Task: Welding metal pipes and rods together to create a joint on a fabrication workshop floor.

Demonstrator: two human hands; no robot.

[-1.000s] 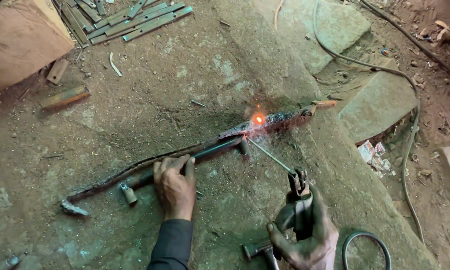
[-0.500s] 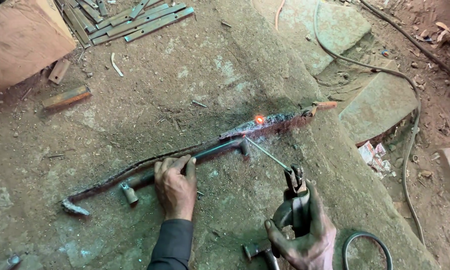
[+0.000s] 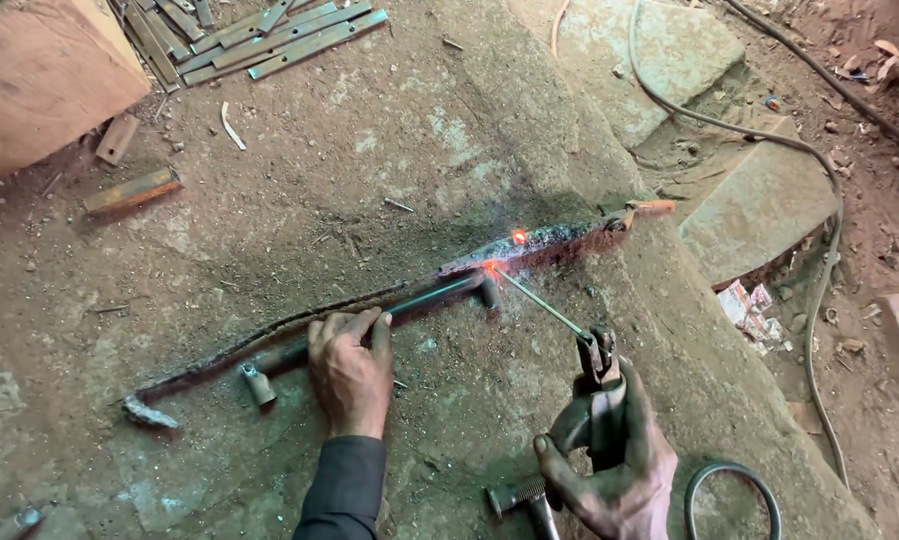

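Glowing metal now shows at two spots instead of one as the welding rod (image 3: 538, 297) touches the dark steel bar (image 3: 425, 297) lying along a groove in the dusty stone floor (image 3: 300, 170). The right hand (image 3: 610, 465) grips the electrode holder (image 3: 598, 400); the left hand (image 3: 350, 370) presses flat, fingers spread, on the bar. Flat metal strips (image 3: 270, 35) lie well apart, beside a wooden block (image 3: 45, 70).

Everything sits on rough, dusty stone ground (image 3: 390, 170). A dark metal bar (image 3: 410, 300) lies across it, glowing orange at one end. A bundle of flat steel strips (image 3: 270, 35) rests up top, a rusty offcut (image 3: 130, 190) at left, and a cable (image 3: 820, 200) snakes down the right.
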